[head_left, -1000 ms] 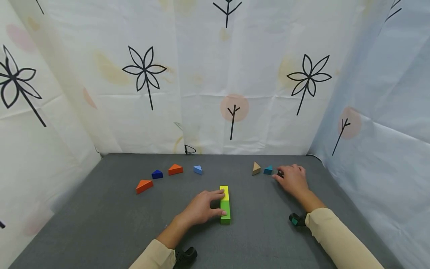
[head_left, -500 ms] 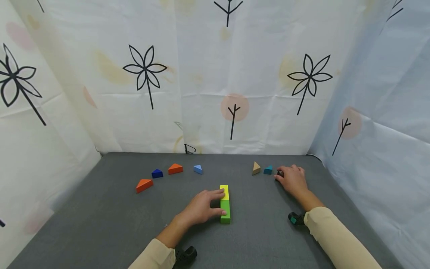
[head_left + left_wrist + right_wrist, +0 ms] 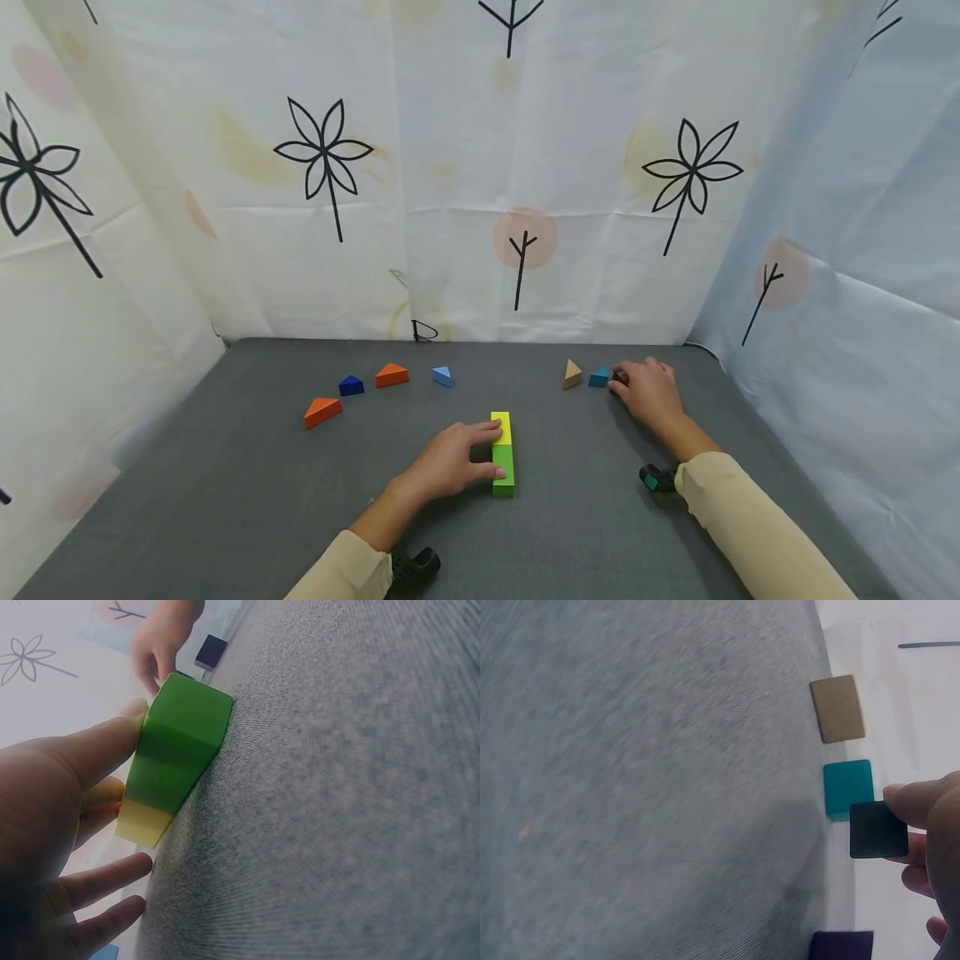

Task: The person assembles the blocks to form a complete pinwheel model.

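Observation:
On the grey tabletop a yellow block [image 3: 501, 422] and a green block [image 3: 503, 465] lie end to end. My left hand [image 3: 447, 461] rests on them from the left, thumb on the green block and fingertips on the yellow one, fingers extended. At the back right, my right hand [image 3: 649, 392] pinches a small dark block [image 3: 878, 830] between thumb and fingers. In the right wrist view its square face shows, overlapping a teal block [image 3: 848, 787]. Just left of the teal piece in the head view stands a tan triangular block [image 3: 572, 375].
Toward the back left lie two orange triangular blocks [image 3: 322, 412], a dark blue triangle [image 3: 351, 386] and a light blue triangle [image 3: 442, 377]. A dark purple block [image 3: 842, 946] shows below my right hand in the right wrist view. Printed cloth walls [image 3: 450, 167] enclose the table.
My right thumb and fingers have closed on the dark block and carried it slightly back and left, nearer the teal block. The left hand and its two blocks stay in place.

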Demonstrator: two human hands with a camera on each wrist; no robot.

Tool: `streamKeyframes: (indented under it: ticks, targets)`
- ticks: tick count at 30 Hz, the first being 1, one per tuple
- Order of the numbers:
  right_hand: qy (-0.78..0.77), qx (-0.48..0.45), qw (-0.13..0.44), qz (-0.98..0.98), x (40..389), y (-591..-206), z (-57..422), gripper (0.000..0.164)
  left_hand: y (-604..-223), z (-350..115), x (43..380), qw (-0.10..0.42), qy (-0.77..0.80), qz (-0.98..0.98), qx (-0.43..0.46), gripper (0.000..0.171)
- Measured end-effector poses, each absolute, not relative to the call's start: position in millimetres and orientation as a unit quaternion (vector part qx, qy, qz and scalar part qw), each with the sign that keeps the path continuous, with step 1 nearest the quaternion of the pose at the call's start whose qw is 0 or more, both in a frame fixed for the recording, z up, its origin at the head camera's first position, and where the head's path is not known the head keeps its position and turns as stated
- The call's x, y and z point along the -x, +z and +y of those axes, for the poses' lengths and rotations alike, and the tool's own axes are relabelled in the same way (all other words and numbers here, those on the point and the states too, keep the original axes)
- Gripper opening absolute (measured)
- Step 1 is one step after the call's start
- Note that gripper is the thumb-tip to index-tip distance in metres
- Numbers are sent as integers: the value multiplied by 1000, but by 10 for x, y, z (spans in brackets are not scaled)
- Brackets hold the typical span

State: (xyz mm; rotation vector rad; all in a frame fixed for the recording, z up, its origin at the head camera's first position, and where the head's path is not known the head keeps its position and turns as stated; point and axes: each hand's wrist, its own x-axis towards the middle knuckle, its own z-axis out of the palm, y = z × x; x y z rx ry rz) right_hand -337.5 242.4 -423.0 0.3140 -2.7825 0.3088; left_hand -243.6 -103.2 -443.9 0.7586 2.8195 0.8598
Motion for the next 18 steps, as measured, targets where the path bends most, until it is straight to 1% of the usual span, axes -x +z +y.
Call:
streamKeyframes:
  ticks: [11,18]
  targets:
    - [130,-133,178,-966,3418,-4070,2207,30,-4437,-1034,2427,44,279,925,-253,63]
    - [138,-159,192,-959,3439,-3975,2040,27,-4425,-1024,2430,54,280,927,-244,63]
